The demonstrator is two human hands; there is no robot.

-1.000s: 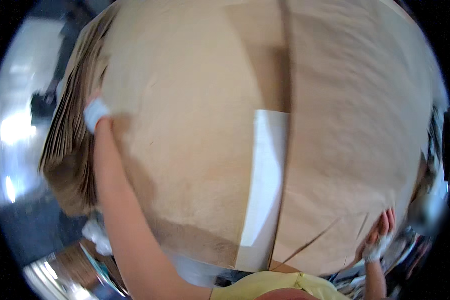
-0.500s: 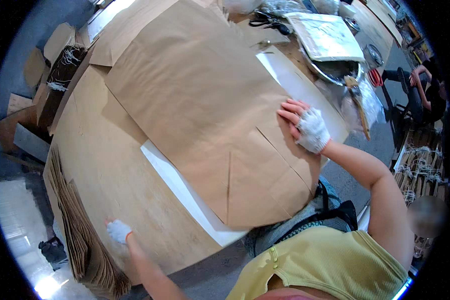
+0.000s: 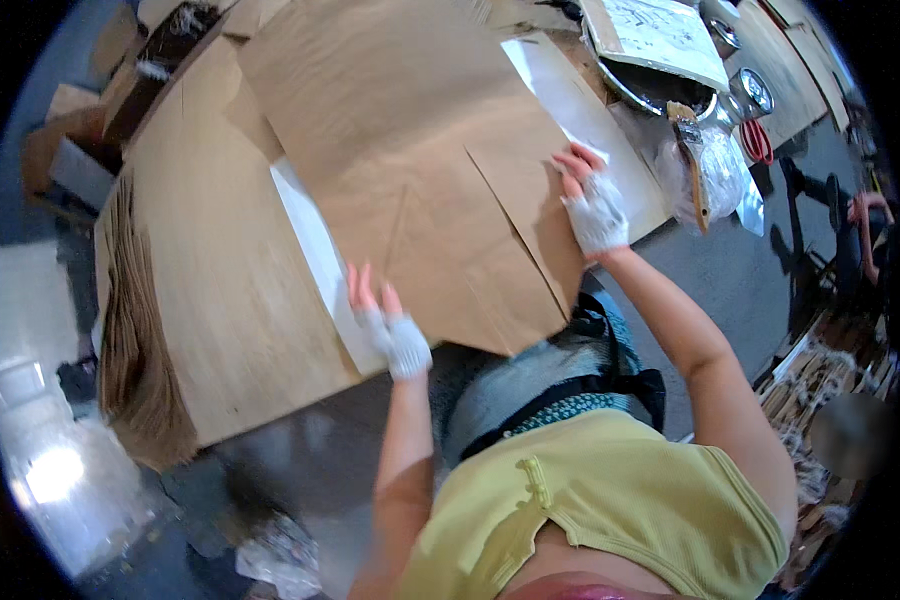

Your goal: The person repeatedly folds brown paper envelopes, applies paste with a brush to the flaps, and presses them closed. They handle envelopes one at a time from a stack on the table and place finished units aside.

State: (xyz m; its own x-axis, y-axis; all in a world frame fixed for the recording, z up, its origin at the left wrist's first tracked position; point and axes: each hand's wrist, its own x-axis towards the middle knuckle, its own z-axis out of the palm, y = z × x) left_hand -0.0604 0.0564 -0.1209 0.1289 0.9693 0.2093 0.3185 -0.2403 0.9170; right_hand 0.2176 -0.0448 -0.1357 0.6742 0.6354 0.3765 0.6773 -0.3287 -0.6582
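Observation:
A large brown paper bag [image 3: 420, 130] with creased, folded flaps at its near end lies flat on the wooden table [image 3: 240, 310]. Beneath it, white paper [image 3: 315, 235] shows along both sides. My left hand [image 3: 395, 335], in a white fingerless glove, is at the bag's near left edge with its fingers stretched and apart. At the right edge is my right hand [image 3: 595, 205], gloved the same way, its fingers extended against the paper and not closed round it.
A stack of brown paper [image 3: 140, 340] hangs over the table's left edge. To the right are a metal basin [image 3: 635, 95], a brush [image 3: 692, 165], a tin [image 3: 750, 92] and red-handled scissors [image 3: 756, 142]. Another person [image 3: 865, 225] sits at the far right.
My left hand has come from the table's left side to the bag's near left edge. My right hand stays at the right edge. The view has shifted, and the bag's near end appears farther up.

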